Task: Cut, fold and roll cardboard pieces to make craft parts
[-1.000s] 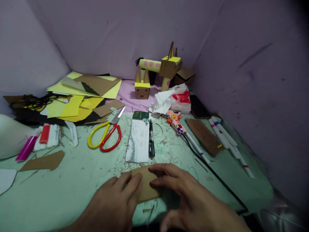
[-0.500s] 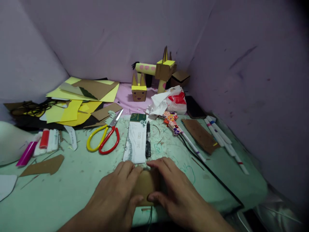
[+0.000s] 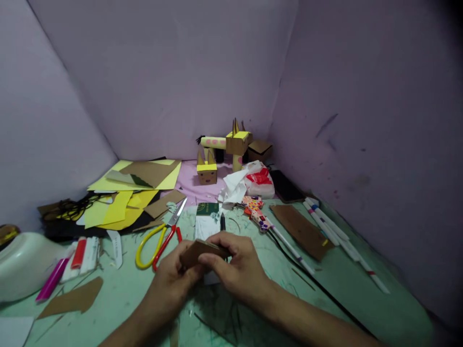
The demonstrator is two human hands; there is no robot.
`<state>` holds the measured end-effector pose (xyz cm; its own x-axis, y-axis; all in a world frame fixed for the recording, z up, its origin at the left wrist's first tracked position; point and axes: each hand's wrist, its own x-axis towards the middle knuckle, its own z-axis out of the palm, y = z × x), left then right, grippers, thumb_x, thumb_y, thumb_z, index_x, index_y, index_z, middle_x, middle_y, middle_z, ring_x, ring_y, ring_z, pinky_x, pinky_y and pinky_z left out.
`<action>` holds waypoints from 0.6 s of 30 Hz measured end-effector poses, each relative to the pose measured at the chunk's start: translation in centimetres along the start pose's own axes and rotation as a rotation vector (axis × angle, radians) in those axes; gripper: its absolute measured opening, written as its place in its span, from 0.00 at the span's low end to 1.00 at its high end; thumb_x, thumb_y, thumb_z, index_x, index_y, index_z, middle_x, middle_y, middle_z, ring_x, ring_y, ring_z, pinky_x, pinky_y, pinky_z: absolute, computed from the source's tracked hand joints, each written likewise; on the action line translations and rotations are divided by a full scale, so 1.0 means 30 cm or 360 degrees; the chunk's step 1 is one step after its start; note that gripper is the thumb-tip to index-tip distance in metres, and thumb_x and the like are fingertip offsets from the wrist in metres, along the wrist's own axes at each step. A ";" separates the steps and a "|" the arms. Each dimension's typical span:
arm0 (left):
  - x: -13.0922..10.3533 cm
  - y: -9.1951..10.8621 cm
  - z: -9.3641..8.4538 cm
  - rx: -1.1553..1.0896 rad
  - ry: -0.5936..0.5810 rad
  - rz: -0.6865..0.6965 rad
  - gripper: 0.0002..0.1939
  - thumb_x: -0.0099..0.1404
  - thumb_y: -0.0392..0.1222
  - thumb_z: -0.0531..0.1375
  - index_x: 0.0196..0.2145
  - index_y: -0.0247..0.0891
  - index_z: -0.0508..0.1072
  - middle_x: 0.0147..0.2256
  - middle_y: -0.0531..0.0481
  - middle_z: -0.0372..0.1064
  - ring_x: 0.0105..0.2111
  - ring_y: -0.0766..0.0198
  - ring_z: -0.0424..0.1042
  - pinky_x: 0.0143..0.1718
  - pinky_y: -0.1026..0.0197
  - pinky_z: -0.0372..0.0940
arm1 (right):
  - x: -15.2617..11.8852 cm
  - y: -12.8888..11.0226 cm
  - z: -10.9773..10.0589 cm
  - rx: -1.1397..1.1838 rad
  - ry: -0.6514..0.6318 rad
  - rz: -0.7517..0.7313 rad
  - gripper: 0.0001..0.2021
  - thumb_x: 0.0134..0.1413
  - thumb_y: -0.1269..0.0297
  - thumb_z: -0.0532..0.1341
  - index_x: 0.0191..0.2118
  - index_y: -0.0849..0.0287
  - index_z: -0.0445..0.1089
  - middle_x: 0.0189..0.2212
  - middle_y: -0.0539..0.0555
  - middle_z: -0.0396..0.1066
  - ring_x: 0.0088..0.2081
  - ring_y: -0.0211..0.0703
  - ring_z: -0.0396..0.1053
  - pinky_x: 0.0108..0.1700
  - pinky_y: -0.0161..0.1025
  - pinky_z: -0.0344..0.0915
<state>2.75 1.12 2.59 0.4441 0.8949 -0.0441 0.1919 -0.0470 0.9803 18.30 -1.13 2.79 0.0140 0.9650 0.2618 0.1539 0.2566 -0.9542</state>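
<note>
Between both hands is a small brown cardboard piece (image 3: 197, 253), lifted above the table and tilted. My left hand (image 3: 175, 274) is closed on its left end, the thumb along the lower edge. With thumb and fingers my right hand (image 3: 235, 262) pinches its right end. Just behind the hands lie a white and green paper packet (image 3: 207, 224) and a black pen (image 3: 222, 222), both partly covered. Scissors (image 3: 168, 238) with one yellow and one red handle rest to the left, blades pointing away.
A glue gun (image 3: 258, 214) in flowered wrapping lies right, its black cord (image 3: 325, 289) running toward the front. Cardboard animal figures (image 3: 237, 143) stand at the back. Yellow paper sheets (image 3: 119, 209), a magenta tube (image 3: 52, 279) and a white rounded object (image 3: 27, 265) are left; white paper rolls (image 3: 329, 226) right.
The cardboard piece has been raised from the table's front edge and tilted, and both hands now grip its ends. The view has tipped upward, so everything on the table appears lower.
</note>
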 end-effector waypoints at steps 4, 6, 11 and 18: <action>-0.018 -0.025 0.025 0.0092 -0.0120 -0.0025 0.13 0.58 0.47 0.60 0.36 0.35 0.70 0.32 0.49 0.71 0.33 0.61 0.68 0.33 0.61 0.62 | -0.023 0.040 0.013 -0.0051 0.0118 -0.0013 0.04 0.40 0.66 0.64 0.22 0.59 0.70 0.17 0.47 0.65 0.21 0.35 0.60 0.25 0.34 0.57; -0.022 -0.028 0.021 0.0131 -0.0154 -0.0021 0.14 0.57 0.47 0.59 0.37 0.34 0.70 0.31 0.49 0.70 0.31 0.62 0.66 0.30 0.62 0.61 | -0.027 0.044 0.007 -0.0023 0.0123 0.0013 0.04 0.40 0.66 0.64 0.21 0.59 0.70 0.17 0.47 0.65 0.20 0.35 0.59 0.23 0.33 0.56; -0.013 -0.016 -0.006 0.0511 -0.0152 0.0262 0.13 0.59 0.47 0.57 0.35 0.35 0.73 0.30 0.48 0.69 0.31 0.60 0.66 0.32 0.60 0.61 | -0.026 0.037 -0.011 -0.0026 0.0069 -0.0088 0.04 0.39 0.66 0.63 0.20 0.59 0.69 0.15 0.46 0.63 0.19 0.33 0.58 0.22 0.32 0.55; -0.015 0.007 -0.011 0.0361 -0.0279 0.0020 0.11 0.58 0.44 0.56 0.27 0.34 0.73 0.22 0.52 0.66 0.23 0.67 0.62 0.23 0.65 0.56 | -0.027 0.033 -0.014 0.0196 0.0086 0.0045 0.04 0.36 0.66 0.65 0.19 0.58 0.70 0.16 0.46 0.64 0.20 0.34 0.58 0.24 0.34 0.54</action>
<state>2.30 0.86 2.89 0.5885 0.8041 -0.0840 0.3673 -0.1734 0.9138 18.85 -1.67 1.70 0.0705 0.9685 0.2388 0.0305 0.2372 -0.9710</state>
